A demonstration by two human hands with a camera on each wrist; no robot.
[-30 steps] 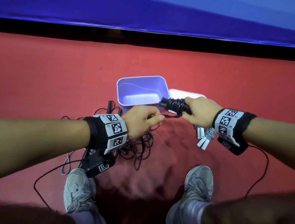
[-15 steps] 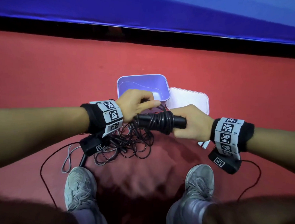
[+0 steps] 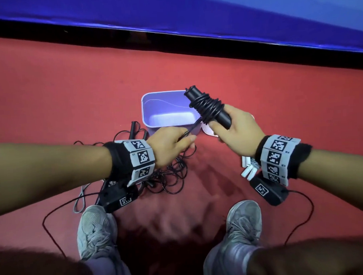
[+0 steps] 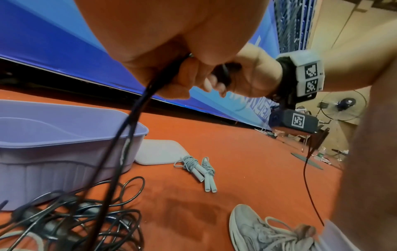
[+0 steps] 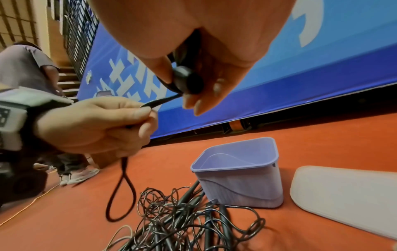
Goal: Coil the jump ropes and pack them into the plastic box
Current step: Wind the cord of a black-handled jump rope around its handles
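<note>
Black jump rope held between both hands above the red floor, in front of the purple plastic box.

At the left, a tangled pile of black jump ropes point(image 3: 169, 175) is seen on the red floor point(image 3: 70, 90), just beside the near left corner of the purple plastic box point(image 3: 148, 118). A strand of black cord point(image 5: 159, 101) is pinched between the thumb and curled fingers of the left hand point(image 3: 170, 147), and a loop of it hangs below the fist. The cord is stretched taut up to the black handles point(image 3: 208, 109), around which several turns are wound; these are gripped by the curled fingers of the right hand point(image 3: 236, 133), tilted over the box's right rim. The box stands open, nothing inside. A white lid point(image 5: 343, 195) lies flat just right of it. A coiled grey jump rope point(image 4: 201, 169) lies on the floor near the lid.
</note>
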